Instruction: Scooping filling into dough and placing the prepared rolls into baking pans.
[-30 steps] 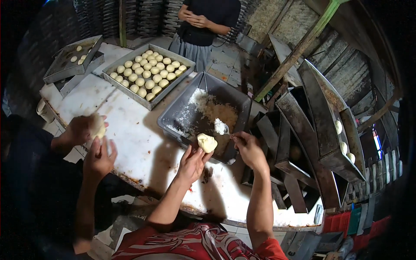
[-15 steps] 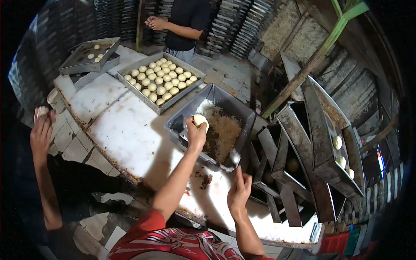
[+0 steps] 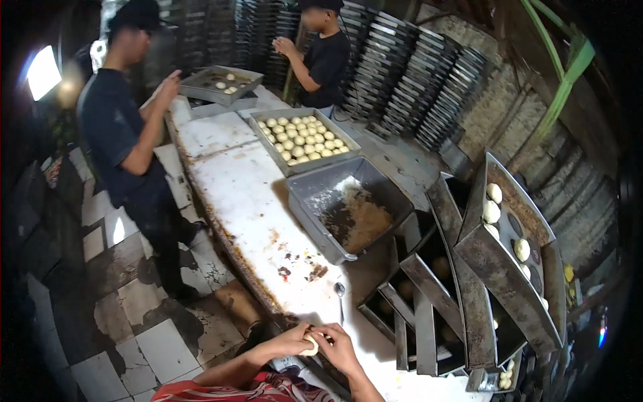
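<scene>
A pale dough ball [image 3: 310, 347] is held at the table's near edge, close to my body. My left hand [image 3: 287, 341] wraps round it from the left, thumb on top. The fingers of my right hand [image 3: 341, 350] pinch the dough's upper side. Just beyond my hands lies a metal spoon [image 3: 340, 291] on the white tabletop [image 3: 241, 208]. Farther off stands a grey plastic tub [image 3: 311, 231] with white and brownish crumbly filling inside. Behind the tub, a metal tray [image 3: 295, 169] carries rows of round dough balls.
Stacked metal trays [image 3: 495, 281] lean at the right, some with dough balls. Another tray [image 3: 234, 94] with a few balls is at the far end. Dark crumbs [image 3: 315, 271] dot the table. A person [image 3: 127, 127] stands left; another person [image 3: 321, 63] stands behind the table.
My hands have drawn back from the tub and come together on the dough at the table edge. The spoon has left my right hand and lies on the table. The view has shifted.
</scene>
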{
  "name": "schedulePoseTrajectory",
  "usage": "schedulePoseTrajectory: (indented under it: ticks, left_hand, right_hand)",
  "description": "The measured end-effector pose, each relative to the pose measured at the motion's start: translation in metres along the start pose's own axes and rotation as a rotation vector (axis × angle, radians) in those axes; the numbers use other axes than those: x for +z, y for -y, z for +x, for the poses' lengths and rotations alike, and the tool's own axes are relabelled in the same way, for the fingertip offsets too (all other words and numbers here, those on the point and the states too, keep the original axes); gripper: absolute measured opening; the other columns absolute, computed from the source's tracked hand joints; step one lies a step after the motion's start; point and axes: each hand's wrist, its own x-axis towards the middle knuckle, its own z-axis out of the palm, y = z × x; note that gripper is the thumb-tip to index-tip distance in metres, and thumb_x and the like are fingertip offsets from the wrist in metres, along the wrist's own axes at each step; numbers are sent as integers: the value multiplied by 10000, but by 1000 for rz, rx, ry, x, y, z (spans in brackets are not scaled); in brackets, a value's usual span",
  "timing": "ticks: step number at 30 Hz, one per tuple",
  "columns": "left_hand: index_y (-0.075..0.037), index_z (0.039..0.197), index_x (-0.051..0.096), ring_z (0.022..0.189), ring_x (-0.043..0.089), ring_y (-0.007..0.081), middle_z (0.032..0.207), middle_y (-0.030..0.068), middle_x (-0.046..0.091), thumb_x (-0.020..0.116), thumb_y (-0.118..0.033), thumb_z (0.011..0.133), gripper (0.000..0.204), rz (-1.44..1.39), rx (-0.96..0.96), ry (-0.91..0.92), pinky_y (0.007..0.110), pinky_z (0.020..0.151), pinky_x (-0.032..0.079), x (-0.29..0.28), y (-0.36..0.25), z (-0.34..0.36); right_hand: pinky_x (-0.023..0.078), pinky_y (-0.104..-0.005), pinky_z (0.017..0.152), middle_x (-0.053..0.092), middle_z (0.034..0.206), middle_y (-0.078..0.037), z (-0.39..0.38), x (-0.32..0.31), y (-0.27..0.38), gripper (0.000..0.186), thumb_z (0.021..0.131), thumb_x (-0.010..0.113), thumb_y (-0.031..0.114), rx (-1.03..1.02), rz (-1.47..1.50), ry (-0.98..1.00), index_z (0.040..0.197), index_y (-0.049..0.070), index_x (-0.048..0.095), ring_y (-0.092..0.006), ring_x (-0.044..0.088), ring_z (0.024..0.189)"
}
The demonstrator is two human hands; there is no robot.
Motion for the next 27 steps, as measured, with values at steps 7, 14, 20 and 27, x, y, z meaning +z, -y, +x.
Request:
schedulePoseTrajectory:
  ticks: [7,14,20,27]
  left_hand:
    - [-7,1037,481,795,552,249,907,161,564,404,9,777,271,-886,-122,-237,314,576,478,10,0,-43]
    - [-23,1250,368,1003,456,136,1105,68,482,412,-159,923,357,-320,-106,323,281,852,384,39,34,-54]
    - [-3,1213,400,879,522,139,972,41,521,433,-224,940,353,-80,102,532,244,785,429,88,22,-42]
    - [56,1164,379,851,535,147,969,151,535,566,-192,869,429,-351,-64,281,253,682,475,246,59,-29]
  right_hand:
    - [489,-335,718,592,868,-124,-75,62,-4,137,737,669,45,-533,-480,-215,836,-16,596,-269,581,799]
    - [468,-433,710,604,880,-249,-113,22,29,275,849,530,134,93,-319,-51,1053,-47,495,-383,600,799]
    - [509,-309,648,579,788,-144,-146,-7,-19,117,755,559,-115,323,682,-523,761,-20,492,-211,594,680]
    - [377,-454,823,563,953,-199,-249,-42,-59,183,818,575,153,-66,-723,-827,894,-4,632,-368,482,919]
